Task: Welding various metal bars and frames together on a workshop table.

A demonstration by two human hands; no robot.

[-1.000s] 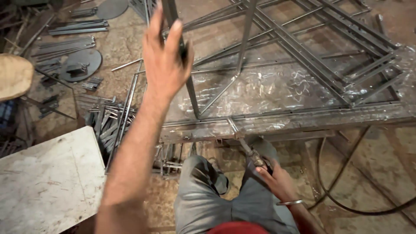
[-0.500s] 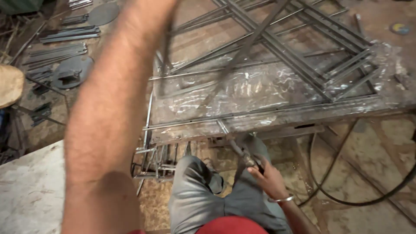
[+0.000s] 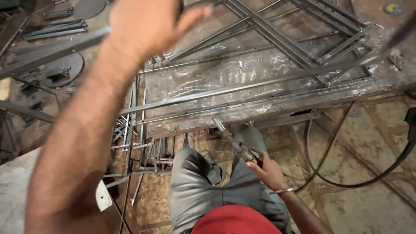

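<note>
**Left hand up on a bar, right hand on the torch**

Head view: I see my left hand (image 3: pixel 149 26) raised near the top edge of the picture, blurred, fingers curled around a long steel bar (image 3: pixel 56 47) that runs off to the left; I think the grip is closed on it, though the blur makes the fingertips hard to read. The forearm crosses the left half of the view. Lower down, my right hand (image 3: pixel 266 169) is clamped on the handle of a torch (image 3: pixel 232 141), whose tip points up at the near edge of the worktop (image 3: pixel 208 82). On the worktop lies a frame (image 3: pixel 281 39) of welded steel bars, reaching to the far right corner. A black cable (image 3: pixel 346 182) loops over the floor to the right of the hand. Loose steel rods (image 3: pixel 134 143) hang off the worktop's left edge.
</note>
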